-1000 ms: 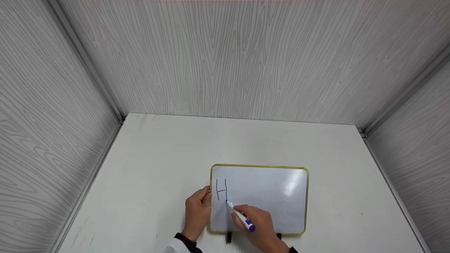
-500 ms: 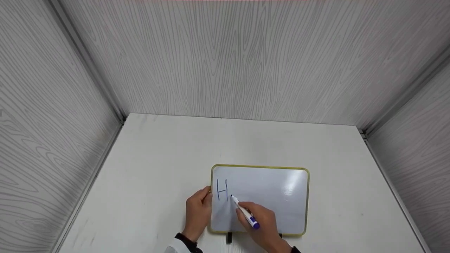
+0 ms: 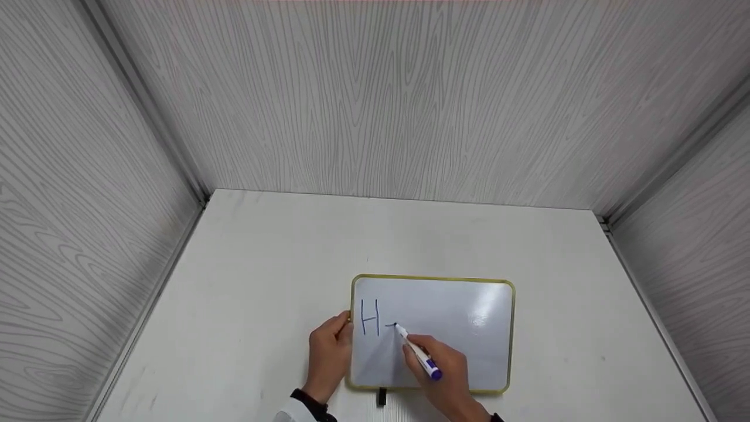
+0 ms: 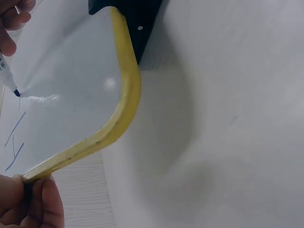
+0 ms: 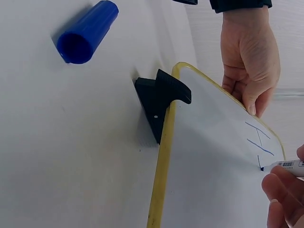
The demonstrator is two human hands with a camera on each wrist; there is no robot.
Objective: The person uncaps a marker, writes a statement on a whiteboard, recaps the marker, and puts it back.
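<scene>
A yellow-framed whiteboard [image 3: 445, 328] leans on a black stand [image 5: 154, 102] that grips its lower edge. My left hand [image 3: 330, 350] pinches the board's left edge, thumb in front and curled fingers behind. Between the thumb and fingers of my right hand [image 3: 442, 375] is a white marker [image 3: 417, 353] with a blue end. Its dark tip touches the board at the end of a short horizontal line [image 3: 389, 325]. To the left of that line stands a blue letter H [image 3: 370, 317]. In the left wrist view the marker tip [image 4: 17, 93] shows against the board.
A blue marker cap [image 5: 88, 33] lies on the white table [image 3: 263, 264], seen in the right wrist view. Grey wood-grain panels [image 3: 381, 99] rise behind the table and at both sides. Light glares on the board's upper right.
My right hand has moved the marker from the foot of the H to the right and slightly up. A short horizontal stroke now shows there. The left hand stays in place.
</scene>
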